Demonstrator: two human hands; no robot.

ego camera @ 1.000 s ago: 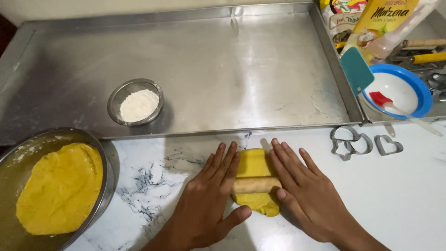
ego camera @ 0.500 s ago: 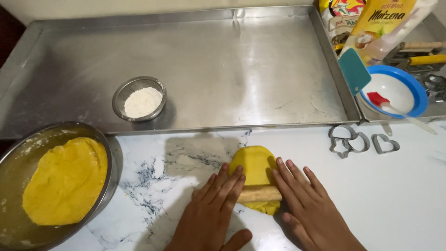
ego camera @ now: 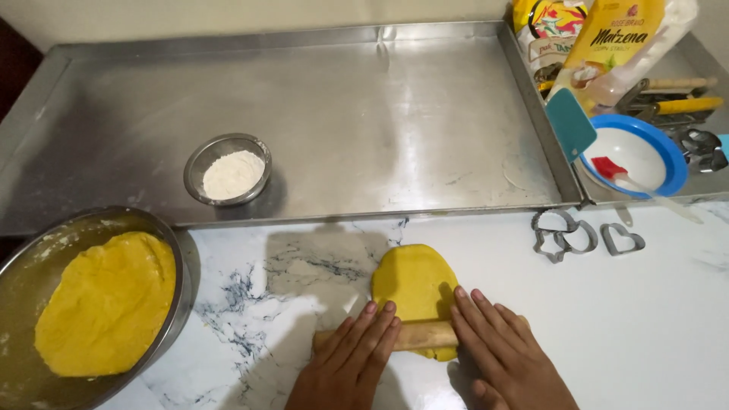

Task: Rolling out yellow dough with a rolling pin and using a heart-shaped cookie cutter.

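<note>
A flattened oval of yellow dough point(ego camera: 414, 285) lies on the white marbled counter point(ego camera: 653, 334). A wooden rolling pin point(ego camera: 421, 335) rests across its near end. My left hand point(ego camera: 351, 361) lies flat with fingers on the pin's left part. My right hand point(ego camera: 505, 357) presses flat on the pin's right end. Both palms are down with fingers stretched forward.
A metal bowl point(ego camera: 171, 250) with a large mass of yellow dough point(ego camera: 106, 304) sits at the left. A big steel tray point(ego camera: 364, 114) holds a small bowl of flour point(ego camera: 228, 171). Cookie cutters point(ego camera: 585, 235), a blue bowl point(ego camera: 672, 156), a teal spatula point(ego camera: 571, 125) and packets point(ego camera: 607, 38) stand right.
Both hands and the rolling pin have drawn back toward me, from the dough's middle to its near end. The dough has become longer and flatter.
</note>
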